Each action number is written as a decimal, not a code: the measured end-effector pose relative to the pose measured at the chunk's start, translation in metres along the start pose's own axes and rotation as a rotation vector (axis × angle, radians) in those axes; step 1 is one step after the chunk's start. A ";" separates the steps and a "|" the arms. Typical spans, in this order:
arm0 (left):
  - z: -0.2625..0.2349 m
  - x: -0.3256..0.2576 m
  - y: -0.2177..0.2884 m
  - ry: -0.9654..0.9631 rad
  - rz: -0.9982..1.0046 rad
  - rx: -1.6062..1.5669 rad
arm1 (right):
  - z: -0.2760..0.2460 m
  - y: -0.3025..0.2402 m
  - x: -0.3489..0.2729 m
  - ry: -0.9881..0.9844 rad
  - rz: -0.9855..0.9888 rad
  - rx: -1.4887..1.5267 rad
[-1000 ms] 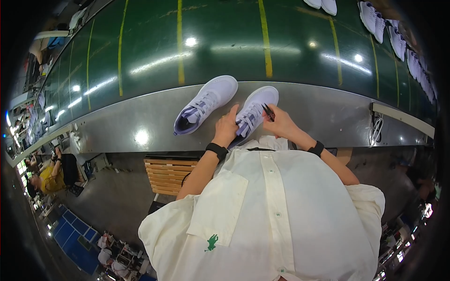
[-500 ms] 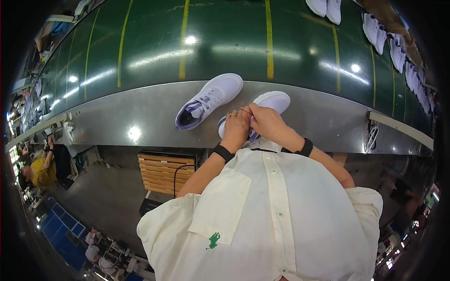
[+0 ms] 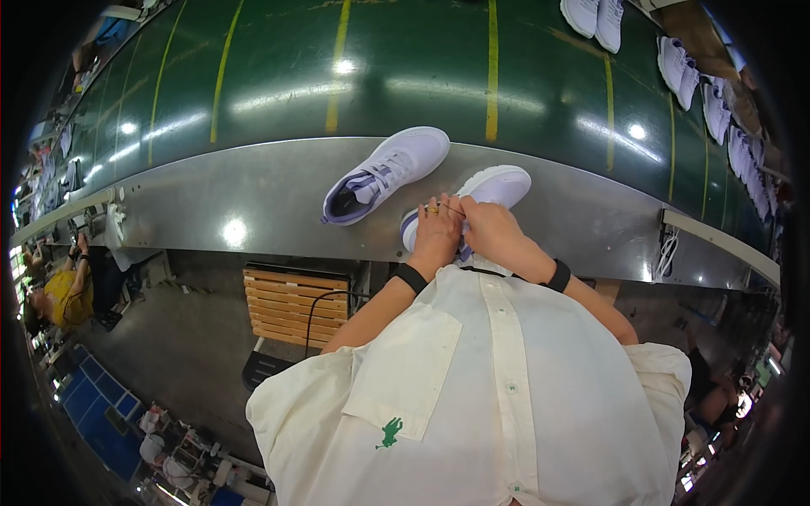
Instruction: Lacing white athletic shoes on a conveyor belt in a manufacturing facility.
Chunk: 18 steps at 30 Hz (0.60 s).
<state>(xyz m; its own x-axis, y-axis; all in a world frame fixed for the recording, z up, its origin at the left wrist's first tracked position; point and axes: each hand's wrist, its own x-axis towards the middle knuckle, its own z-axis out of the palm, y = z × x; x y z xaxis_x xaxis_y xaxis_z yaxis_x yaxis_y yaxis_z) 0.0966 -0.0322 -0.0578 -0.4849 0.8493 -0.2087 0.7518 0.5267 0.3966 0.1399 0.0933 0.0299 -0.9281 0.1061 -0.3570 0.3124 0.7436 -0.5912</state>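
Note:
Under both hands lies a pale lavender sneaker (image 3: 499,183) with a white sole and darker purple heel trim, toe pointing away to the right. My left hand (image 3: 438,233), a ring on one finger, is closed with bent fingers over the sneaker's upper. Close against it, my right hand (image 3: 495,231) pinches a thin dark stick-like thing (image 3: 454,207) that spans toward the left fingers. Its exact kind is too small to make out. The laces and opening are mostly hidden by the hands. Left of them, the matching sneaker (image 3: 403,163) stands upright, untouched.
The sneakers rest on a metal ledge (image 3: 253,181) beside a green belt (image 3: 278,59) with yellow lines. More pale sneakers (image 3: 591,18) stand at the upper right. A slatted wooden stool (image 3: 291,305) is below the ledge. Another person in yellow (image 3: 69,295) is at far left.
The view has shifted slightly, so everything sits a little differently in the picture. Both hands stay together over the same sneaker, with only slight finger movement.

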 end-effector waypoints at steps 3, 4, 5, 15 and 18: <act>-0.002 0.000 0.002 0.001 -0.012 -0.021 | 0.003 -0.008 -0.002 -0.001 0.054 -0.065; -0.002 -0.001 0.003 0.002 -0.012 -0.023 | 0.002 -0.012 -0.002 0.008 0.068 -0.047; -0.003 -0.002 0.002 0.009 -0.001 -0.021 | 0.001 -0.014 -0.001 0.020 0.081 -0.028; -0.009 0.004 -0.002 0.070 -0.014 0.008 | -0.033 -0.007 -0.010 -0.100 0.482 0.564; -0.025 0.014 -0.006 0.013 -0.036 -0.129 | -0.031 0.023 -0.002 0.081 0.467 0.652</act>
<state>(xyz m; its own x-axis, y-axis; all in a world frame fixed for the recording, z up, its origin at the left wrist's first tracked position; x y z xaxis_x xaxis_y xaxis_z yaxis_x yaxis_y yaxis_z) 0.0733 -0.0243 -0.0406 -0.5171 0.8288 -0.2139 0.6705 0.5475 0.5007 0.1425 0.1307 0.0391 -0.6765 0.3771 -0.6326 0.7039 0.0785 -0.7059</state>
